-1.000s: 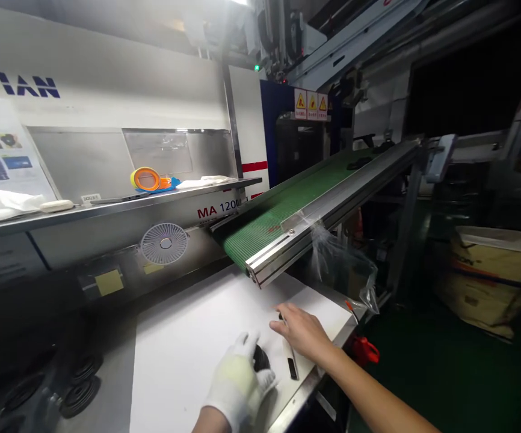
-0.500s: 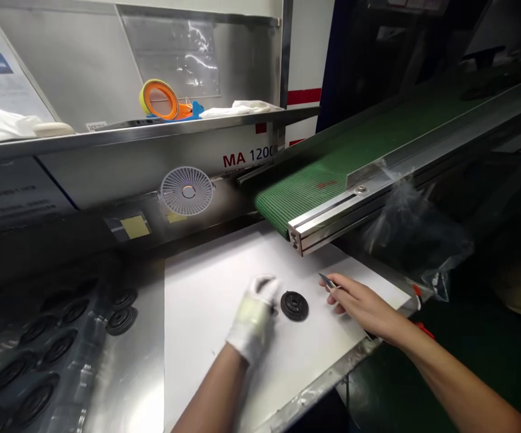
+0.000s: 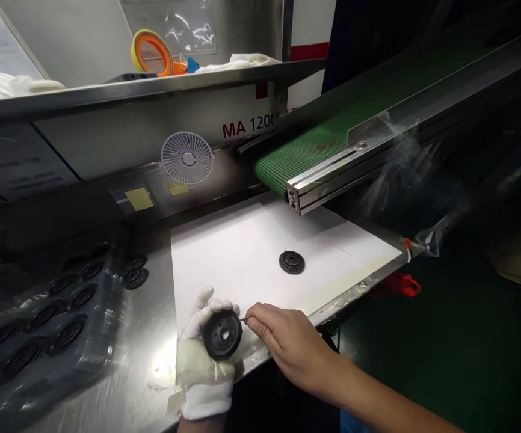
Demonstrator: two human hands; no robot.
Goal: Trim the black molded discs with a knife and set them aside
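My left hand (image 3: 200, 359), in a white glove with a pale wrap round it, holds a black round grooved plastic part (image 3: 215, 344) with a hole in its centre. Its face is turned up toward me. My bare right hand (image 3: 290, 343) pinches a small pointed blade (image 3: 243, 320), mostly hidden by the fingers. The tip is at the right rim of the part; whether it touches I cannot tell. A second black round part (image 3: 292, 262) lies on the white sheet (image 3: 237, 252), beyond my hands.
At left stands a clear plastic tray (image 3: 102, 337) with several black parts; two more (image 3: 135, 278) lie beside it. A green conveyor belt (image 3: 296, 156) ends above the sheet. Behind are a small fan (image 3: 187, 157) and a shelf (image 3: 152, 89) with tape rolls (image 3: 152, 53).
My left hand has moved toward me and turned up, the round part now showing in it. My right hand has brought the blade left to its rim. The view has tilted downward.
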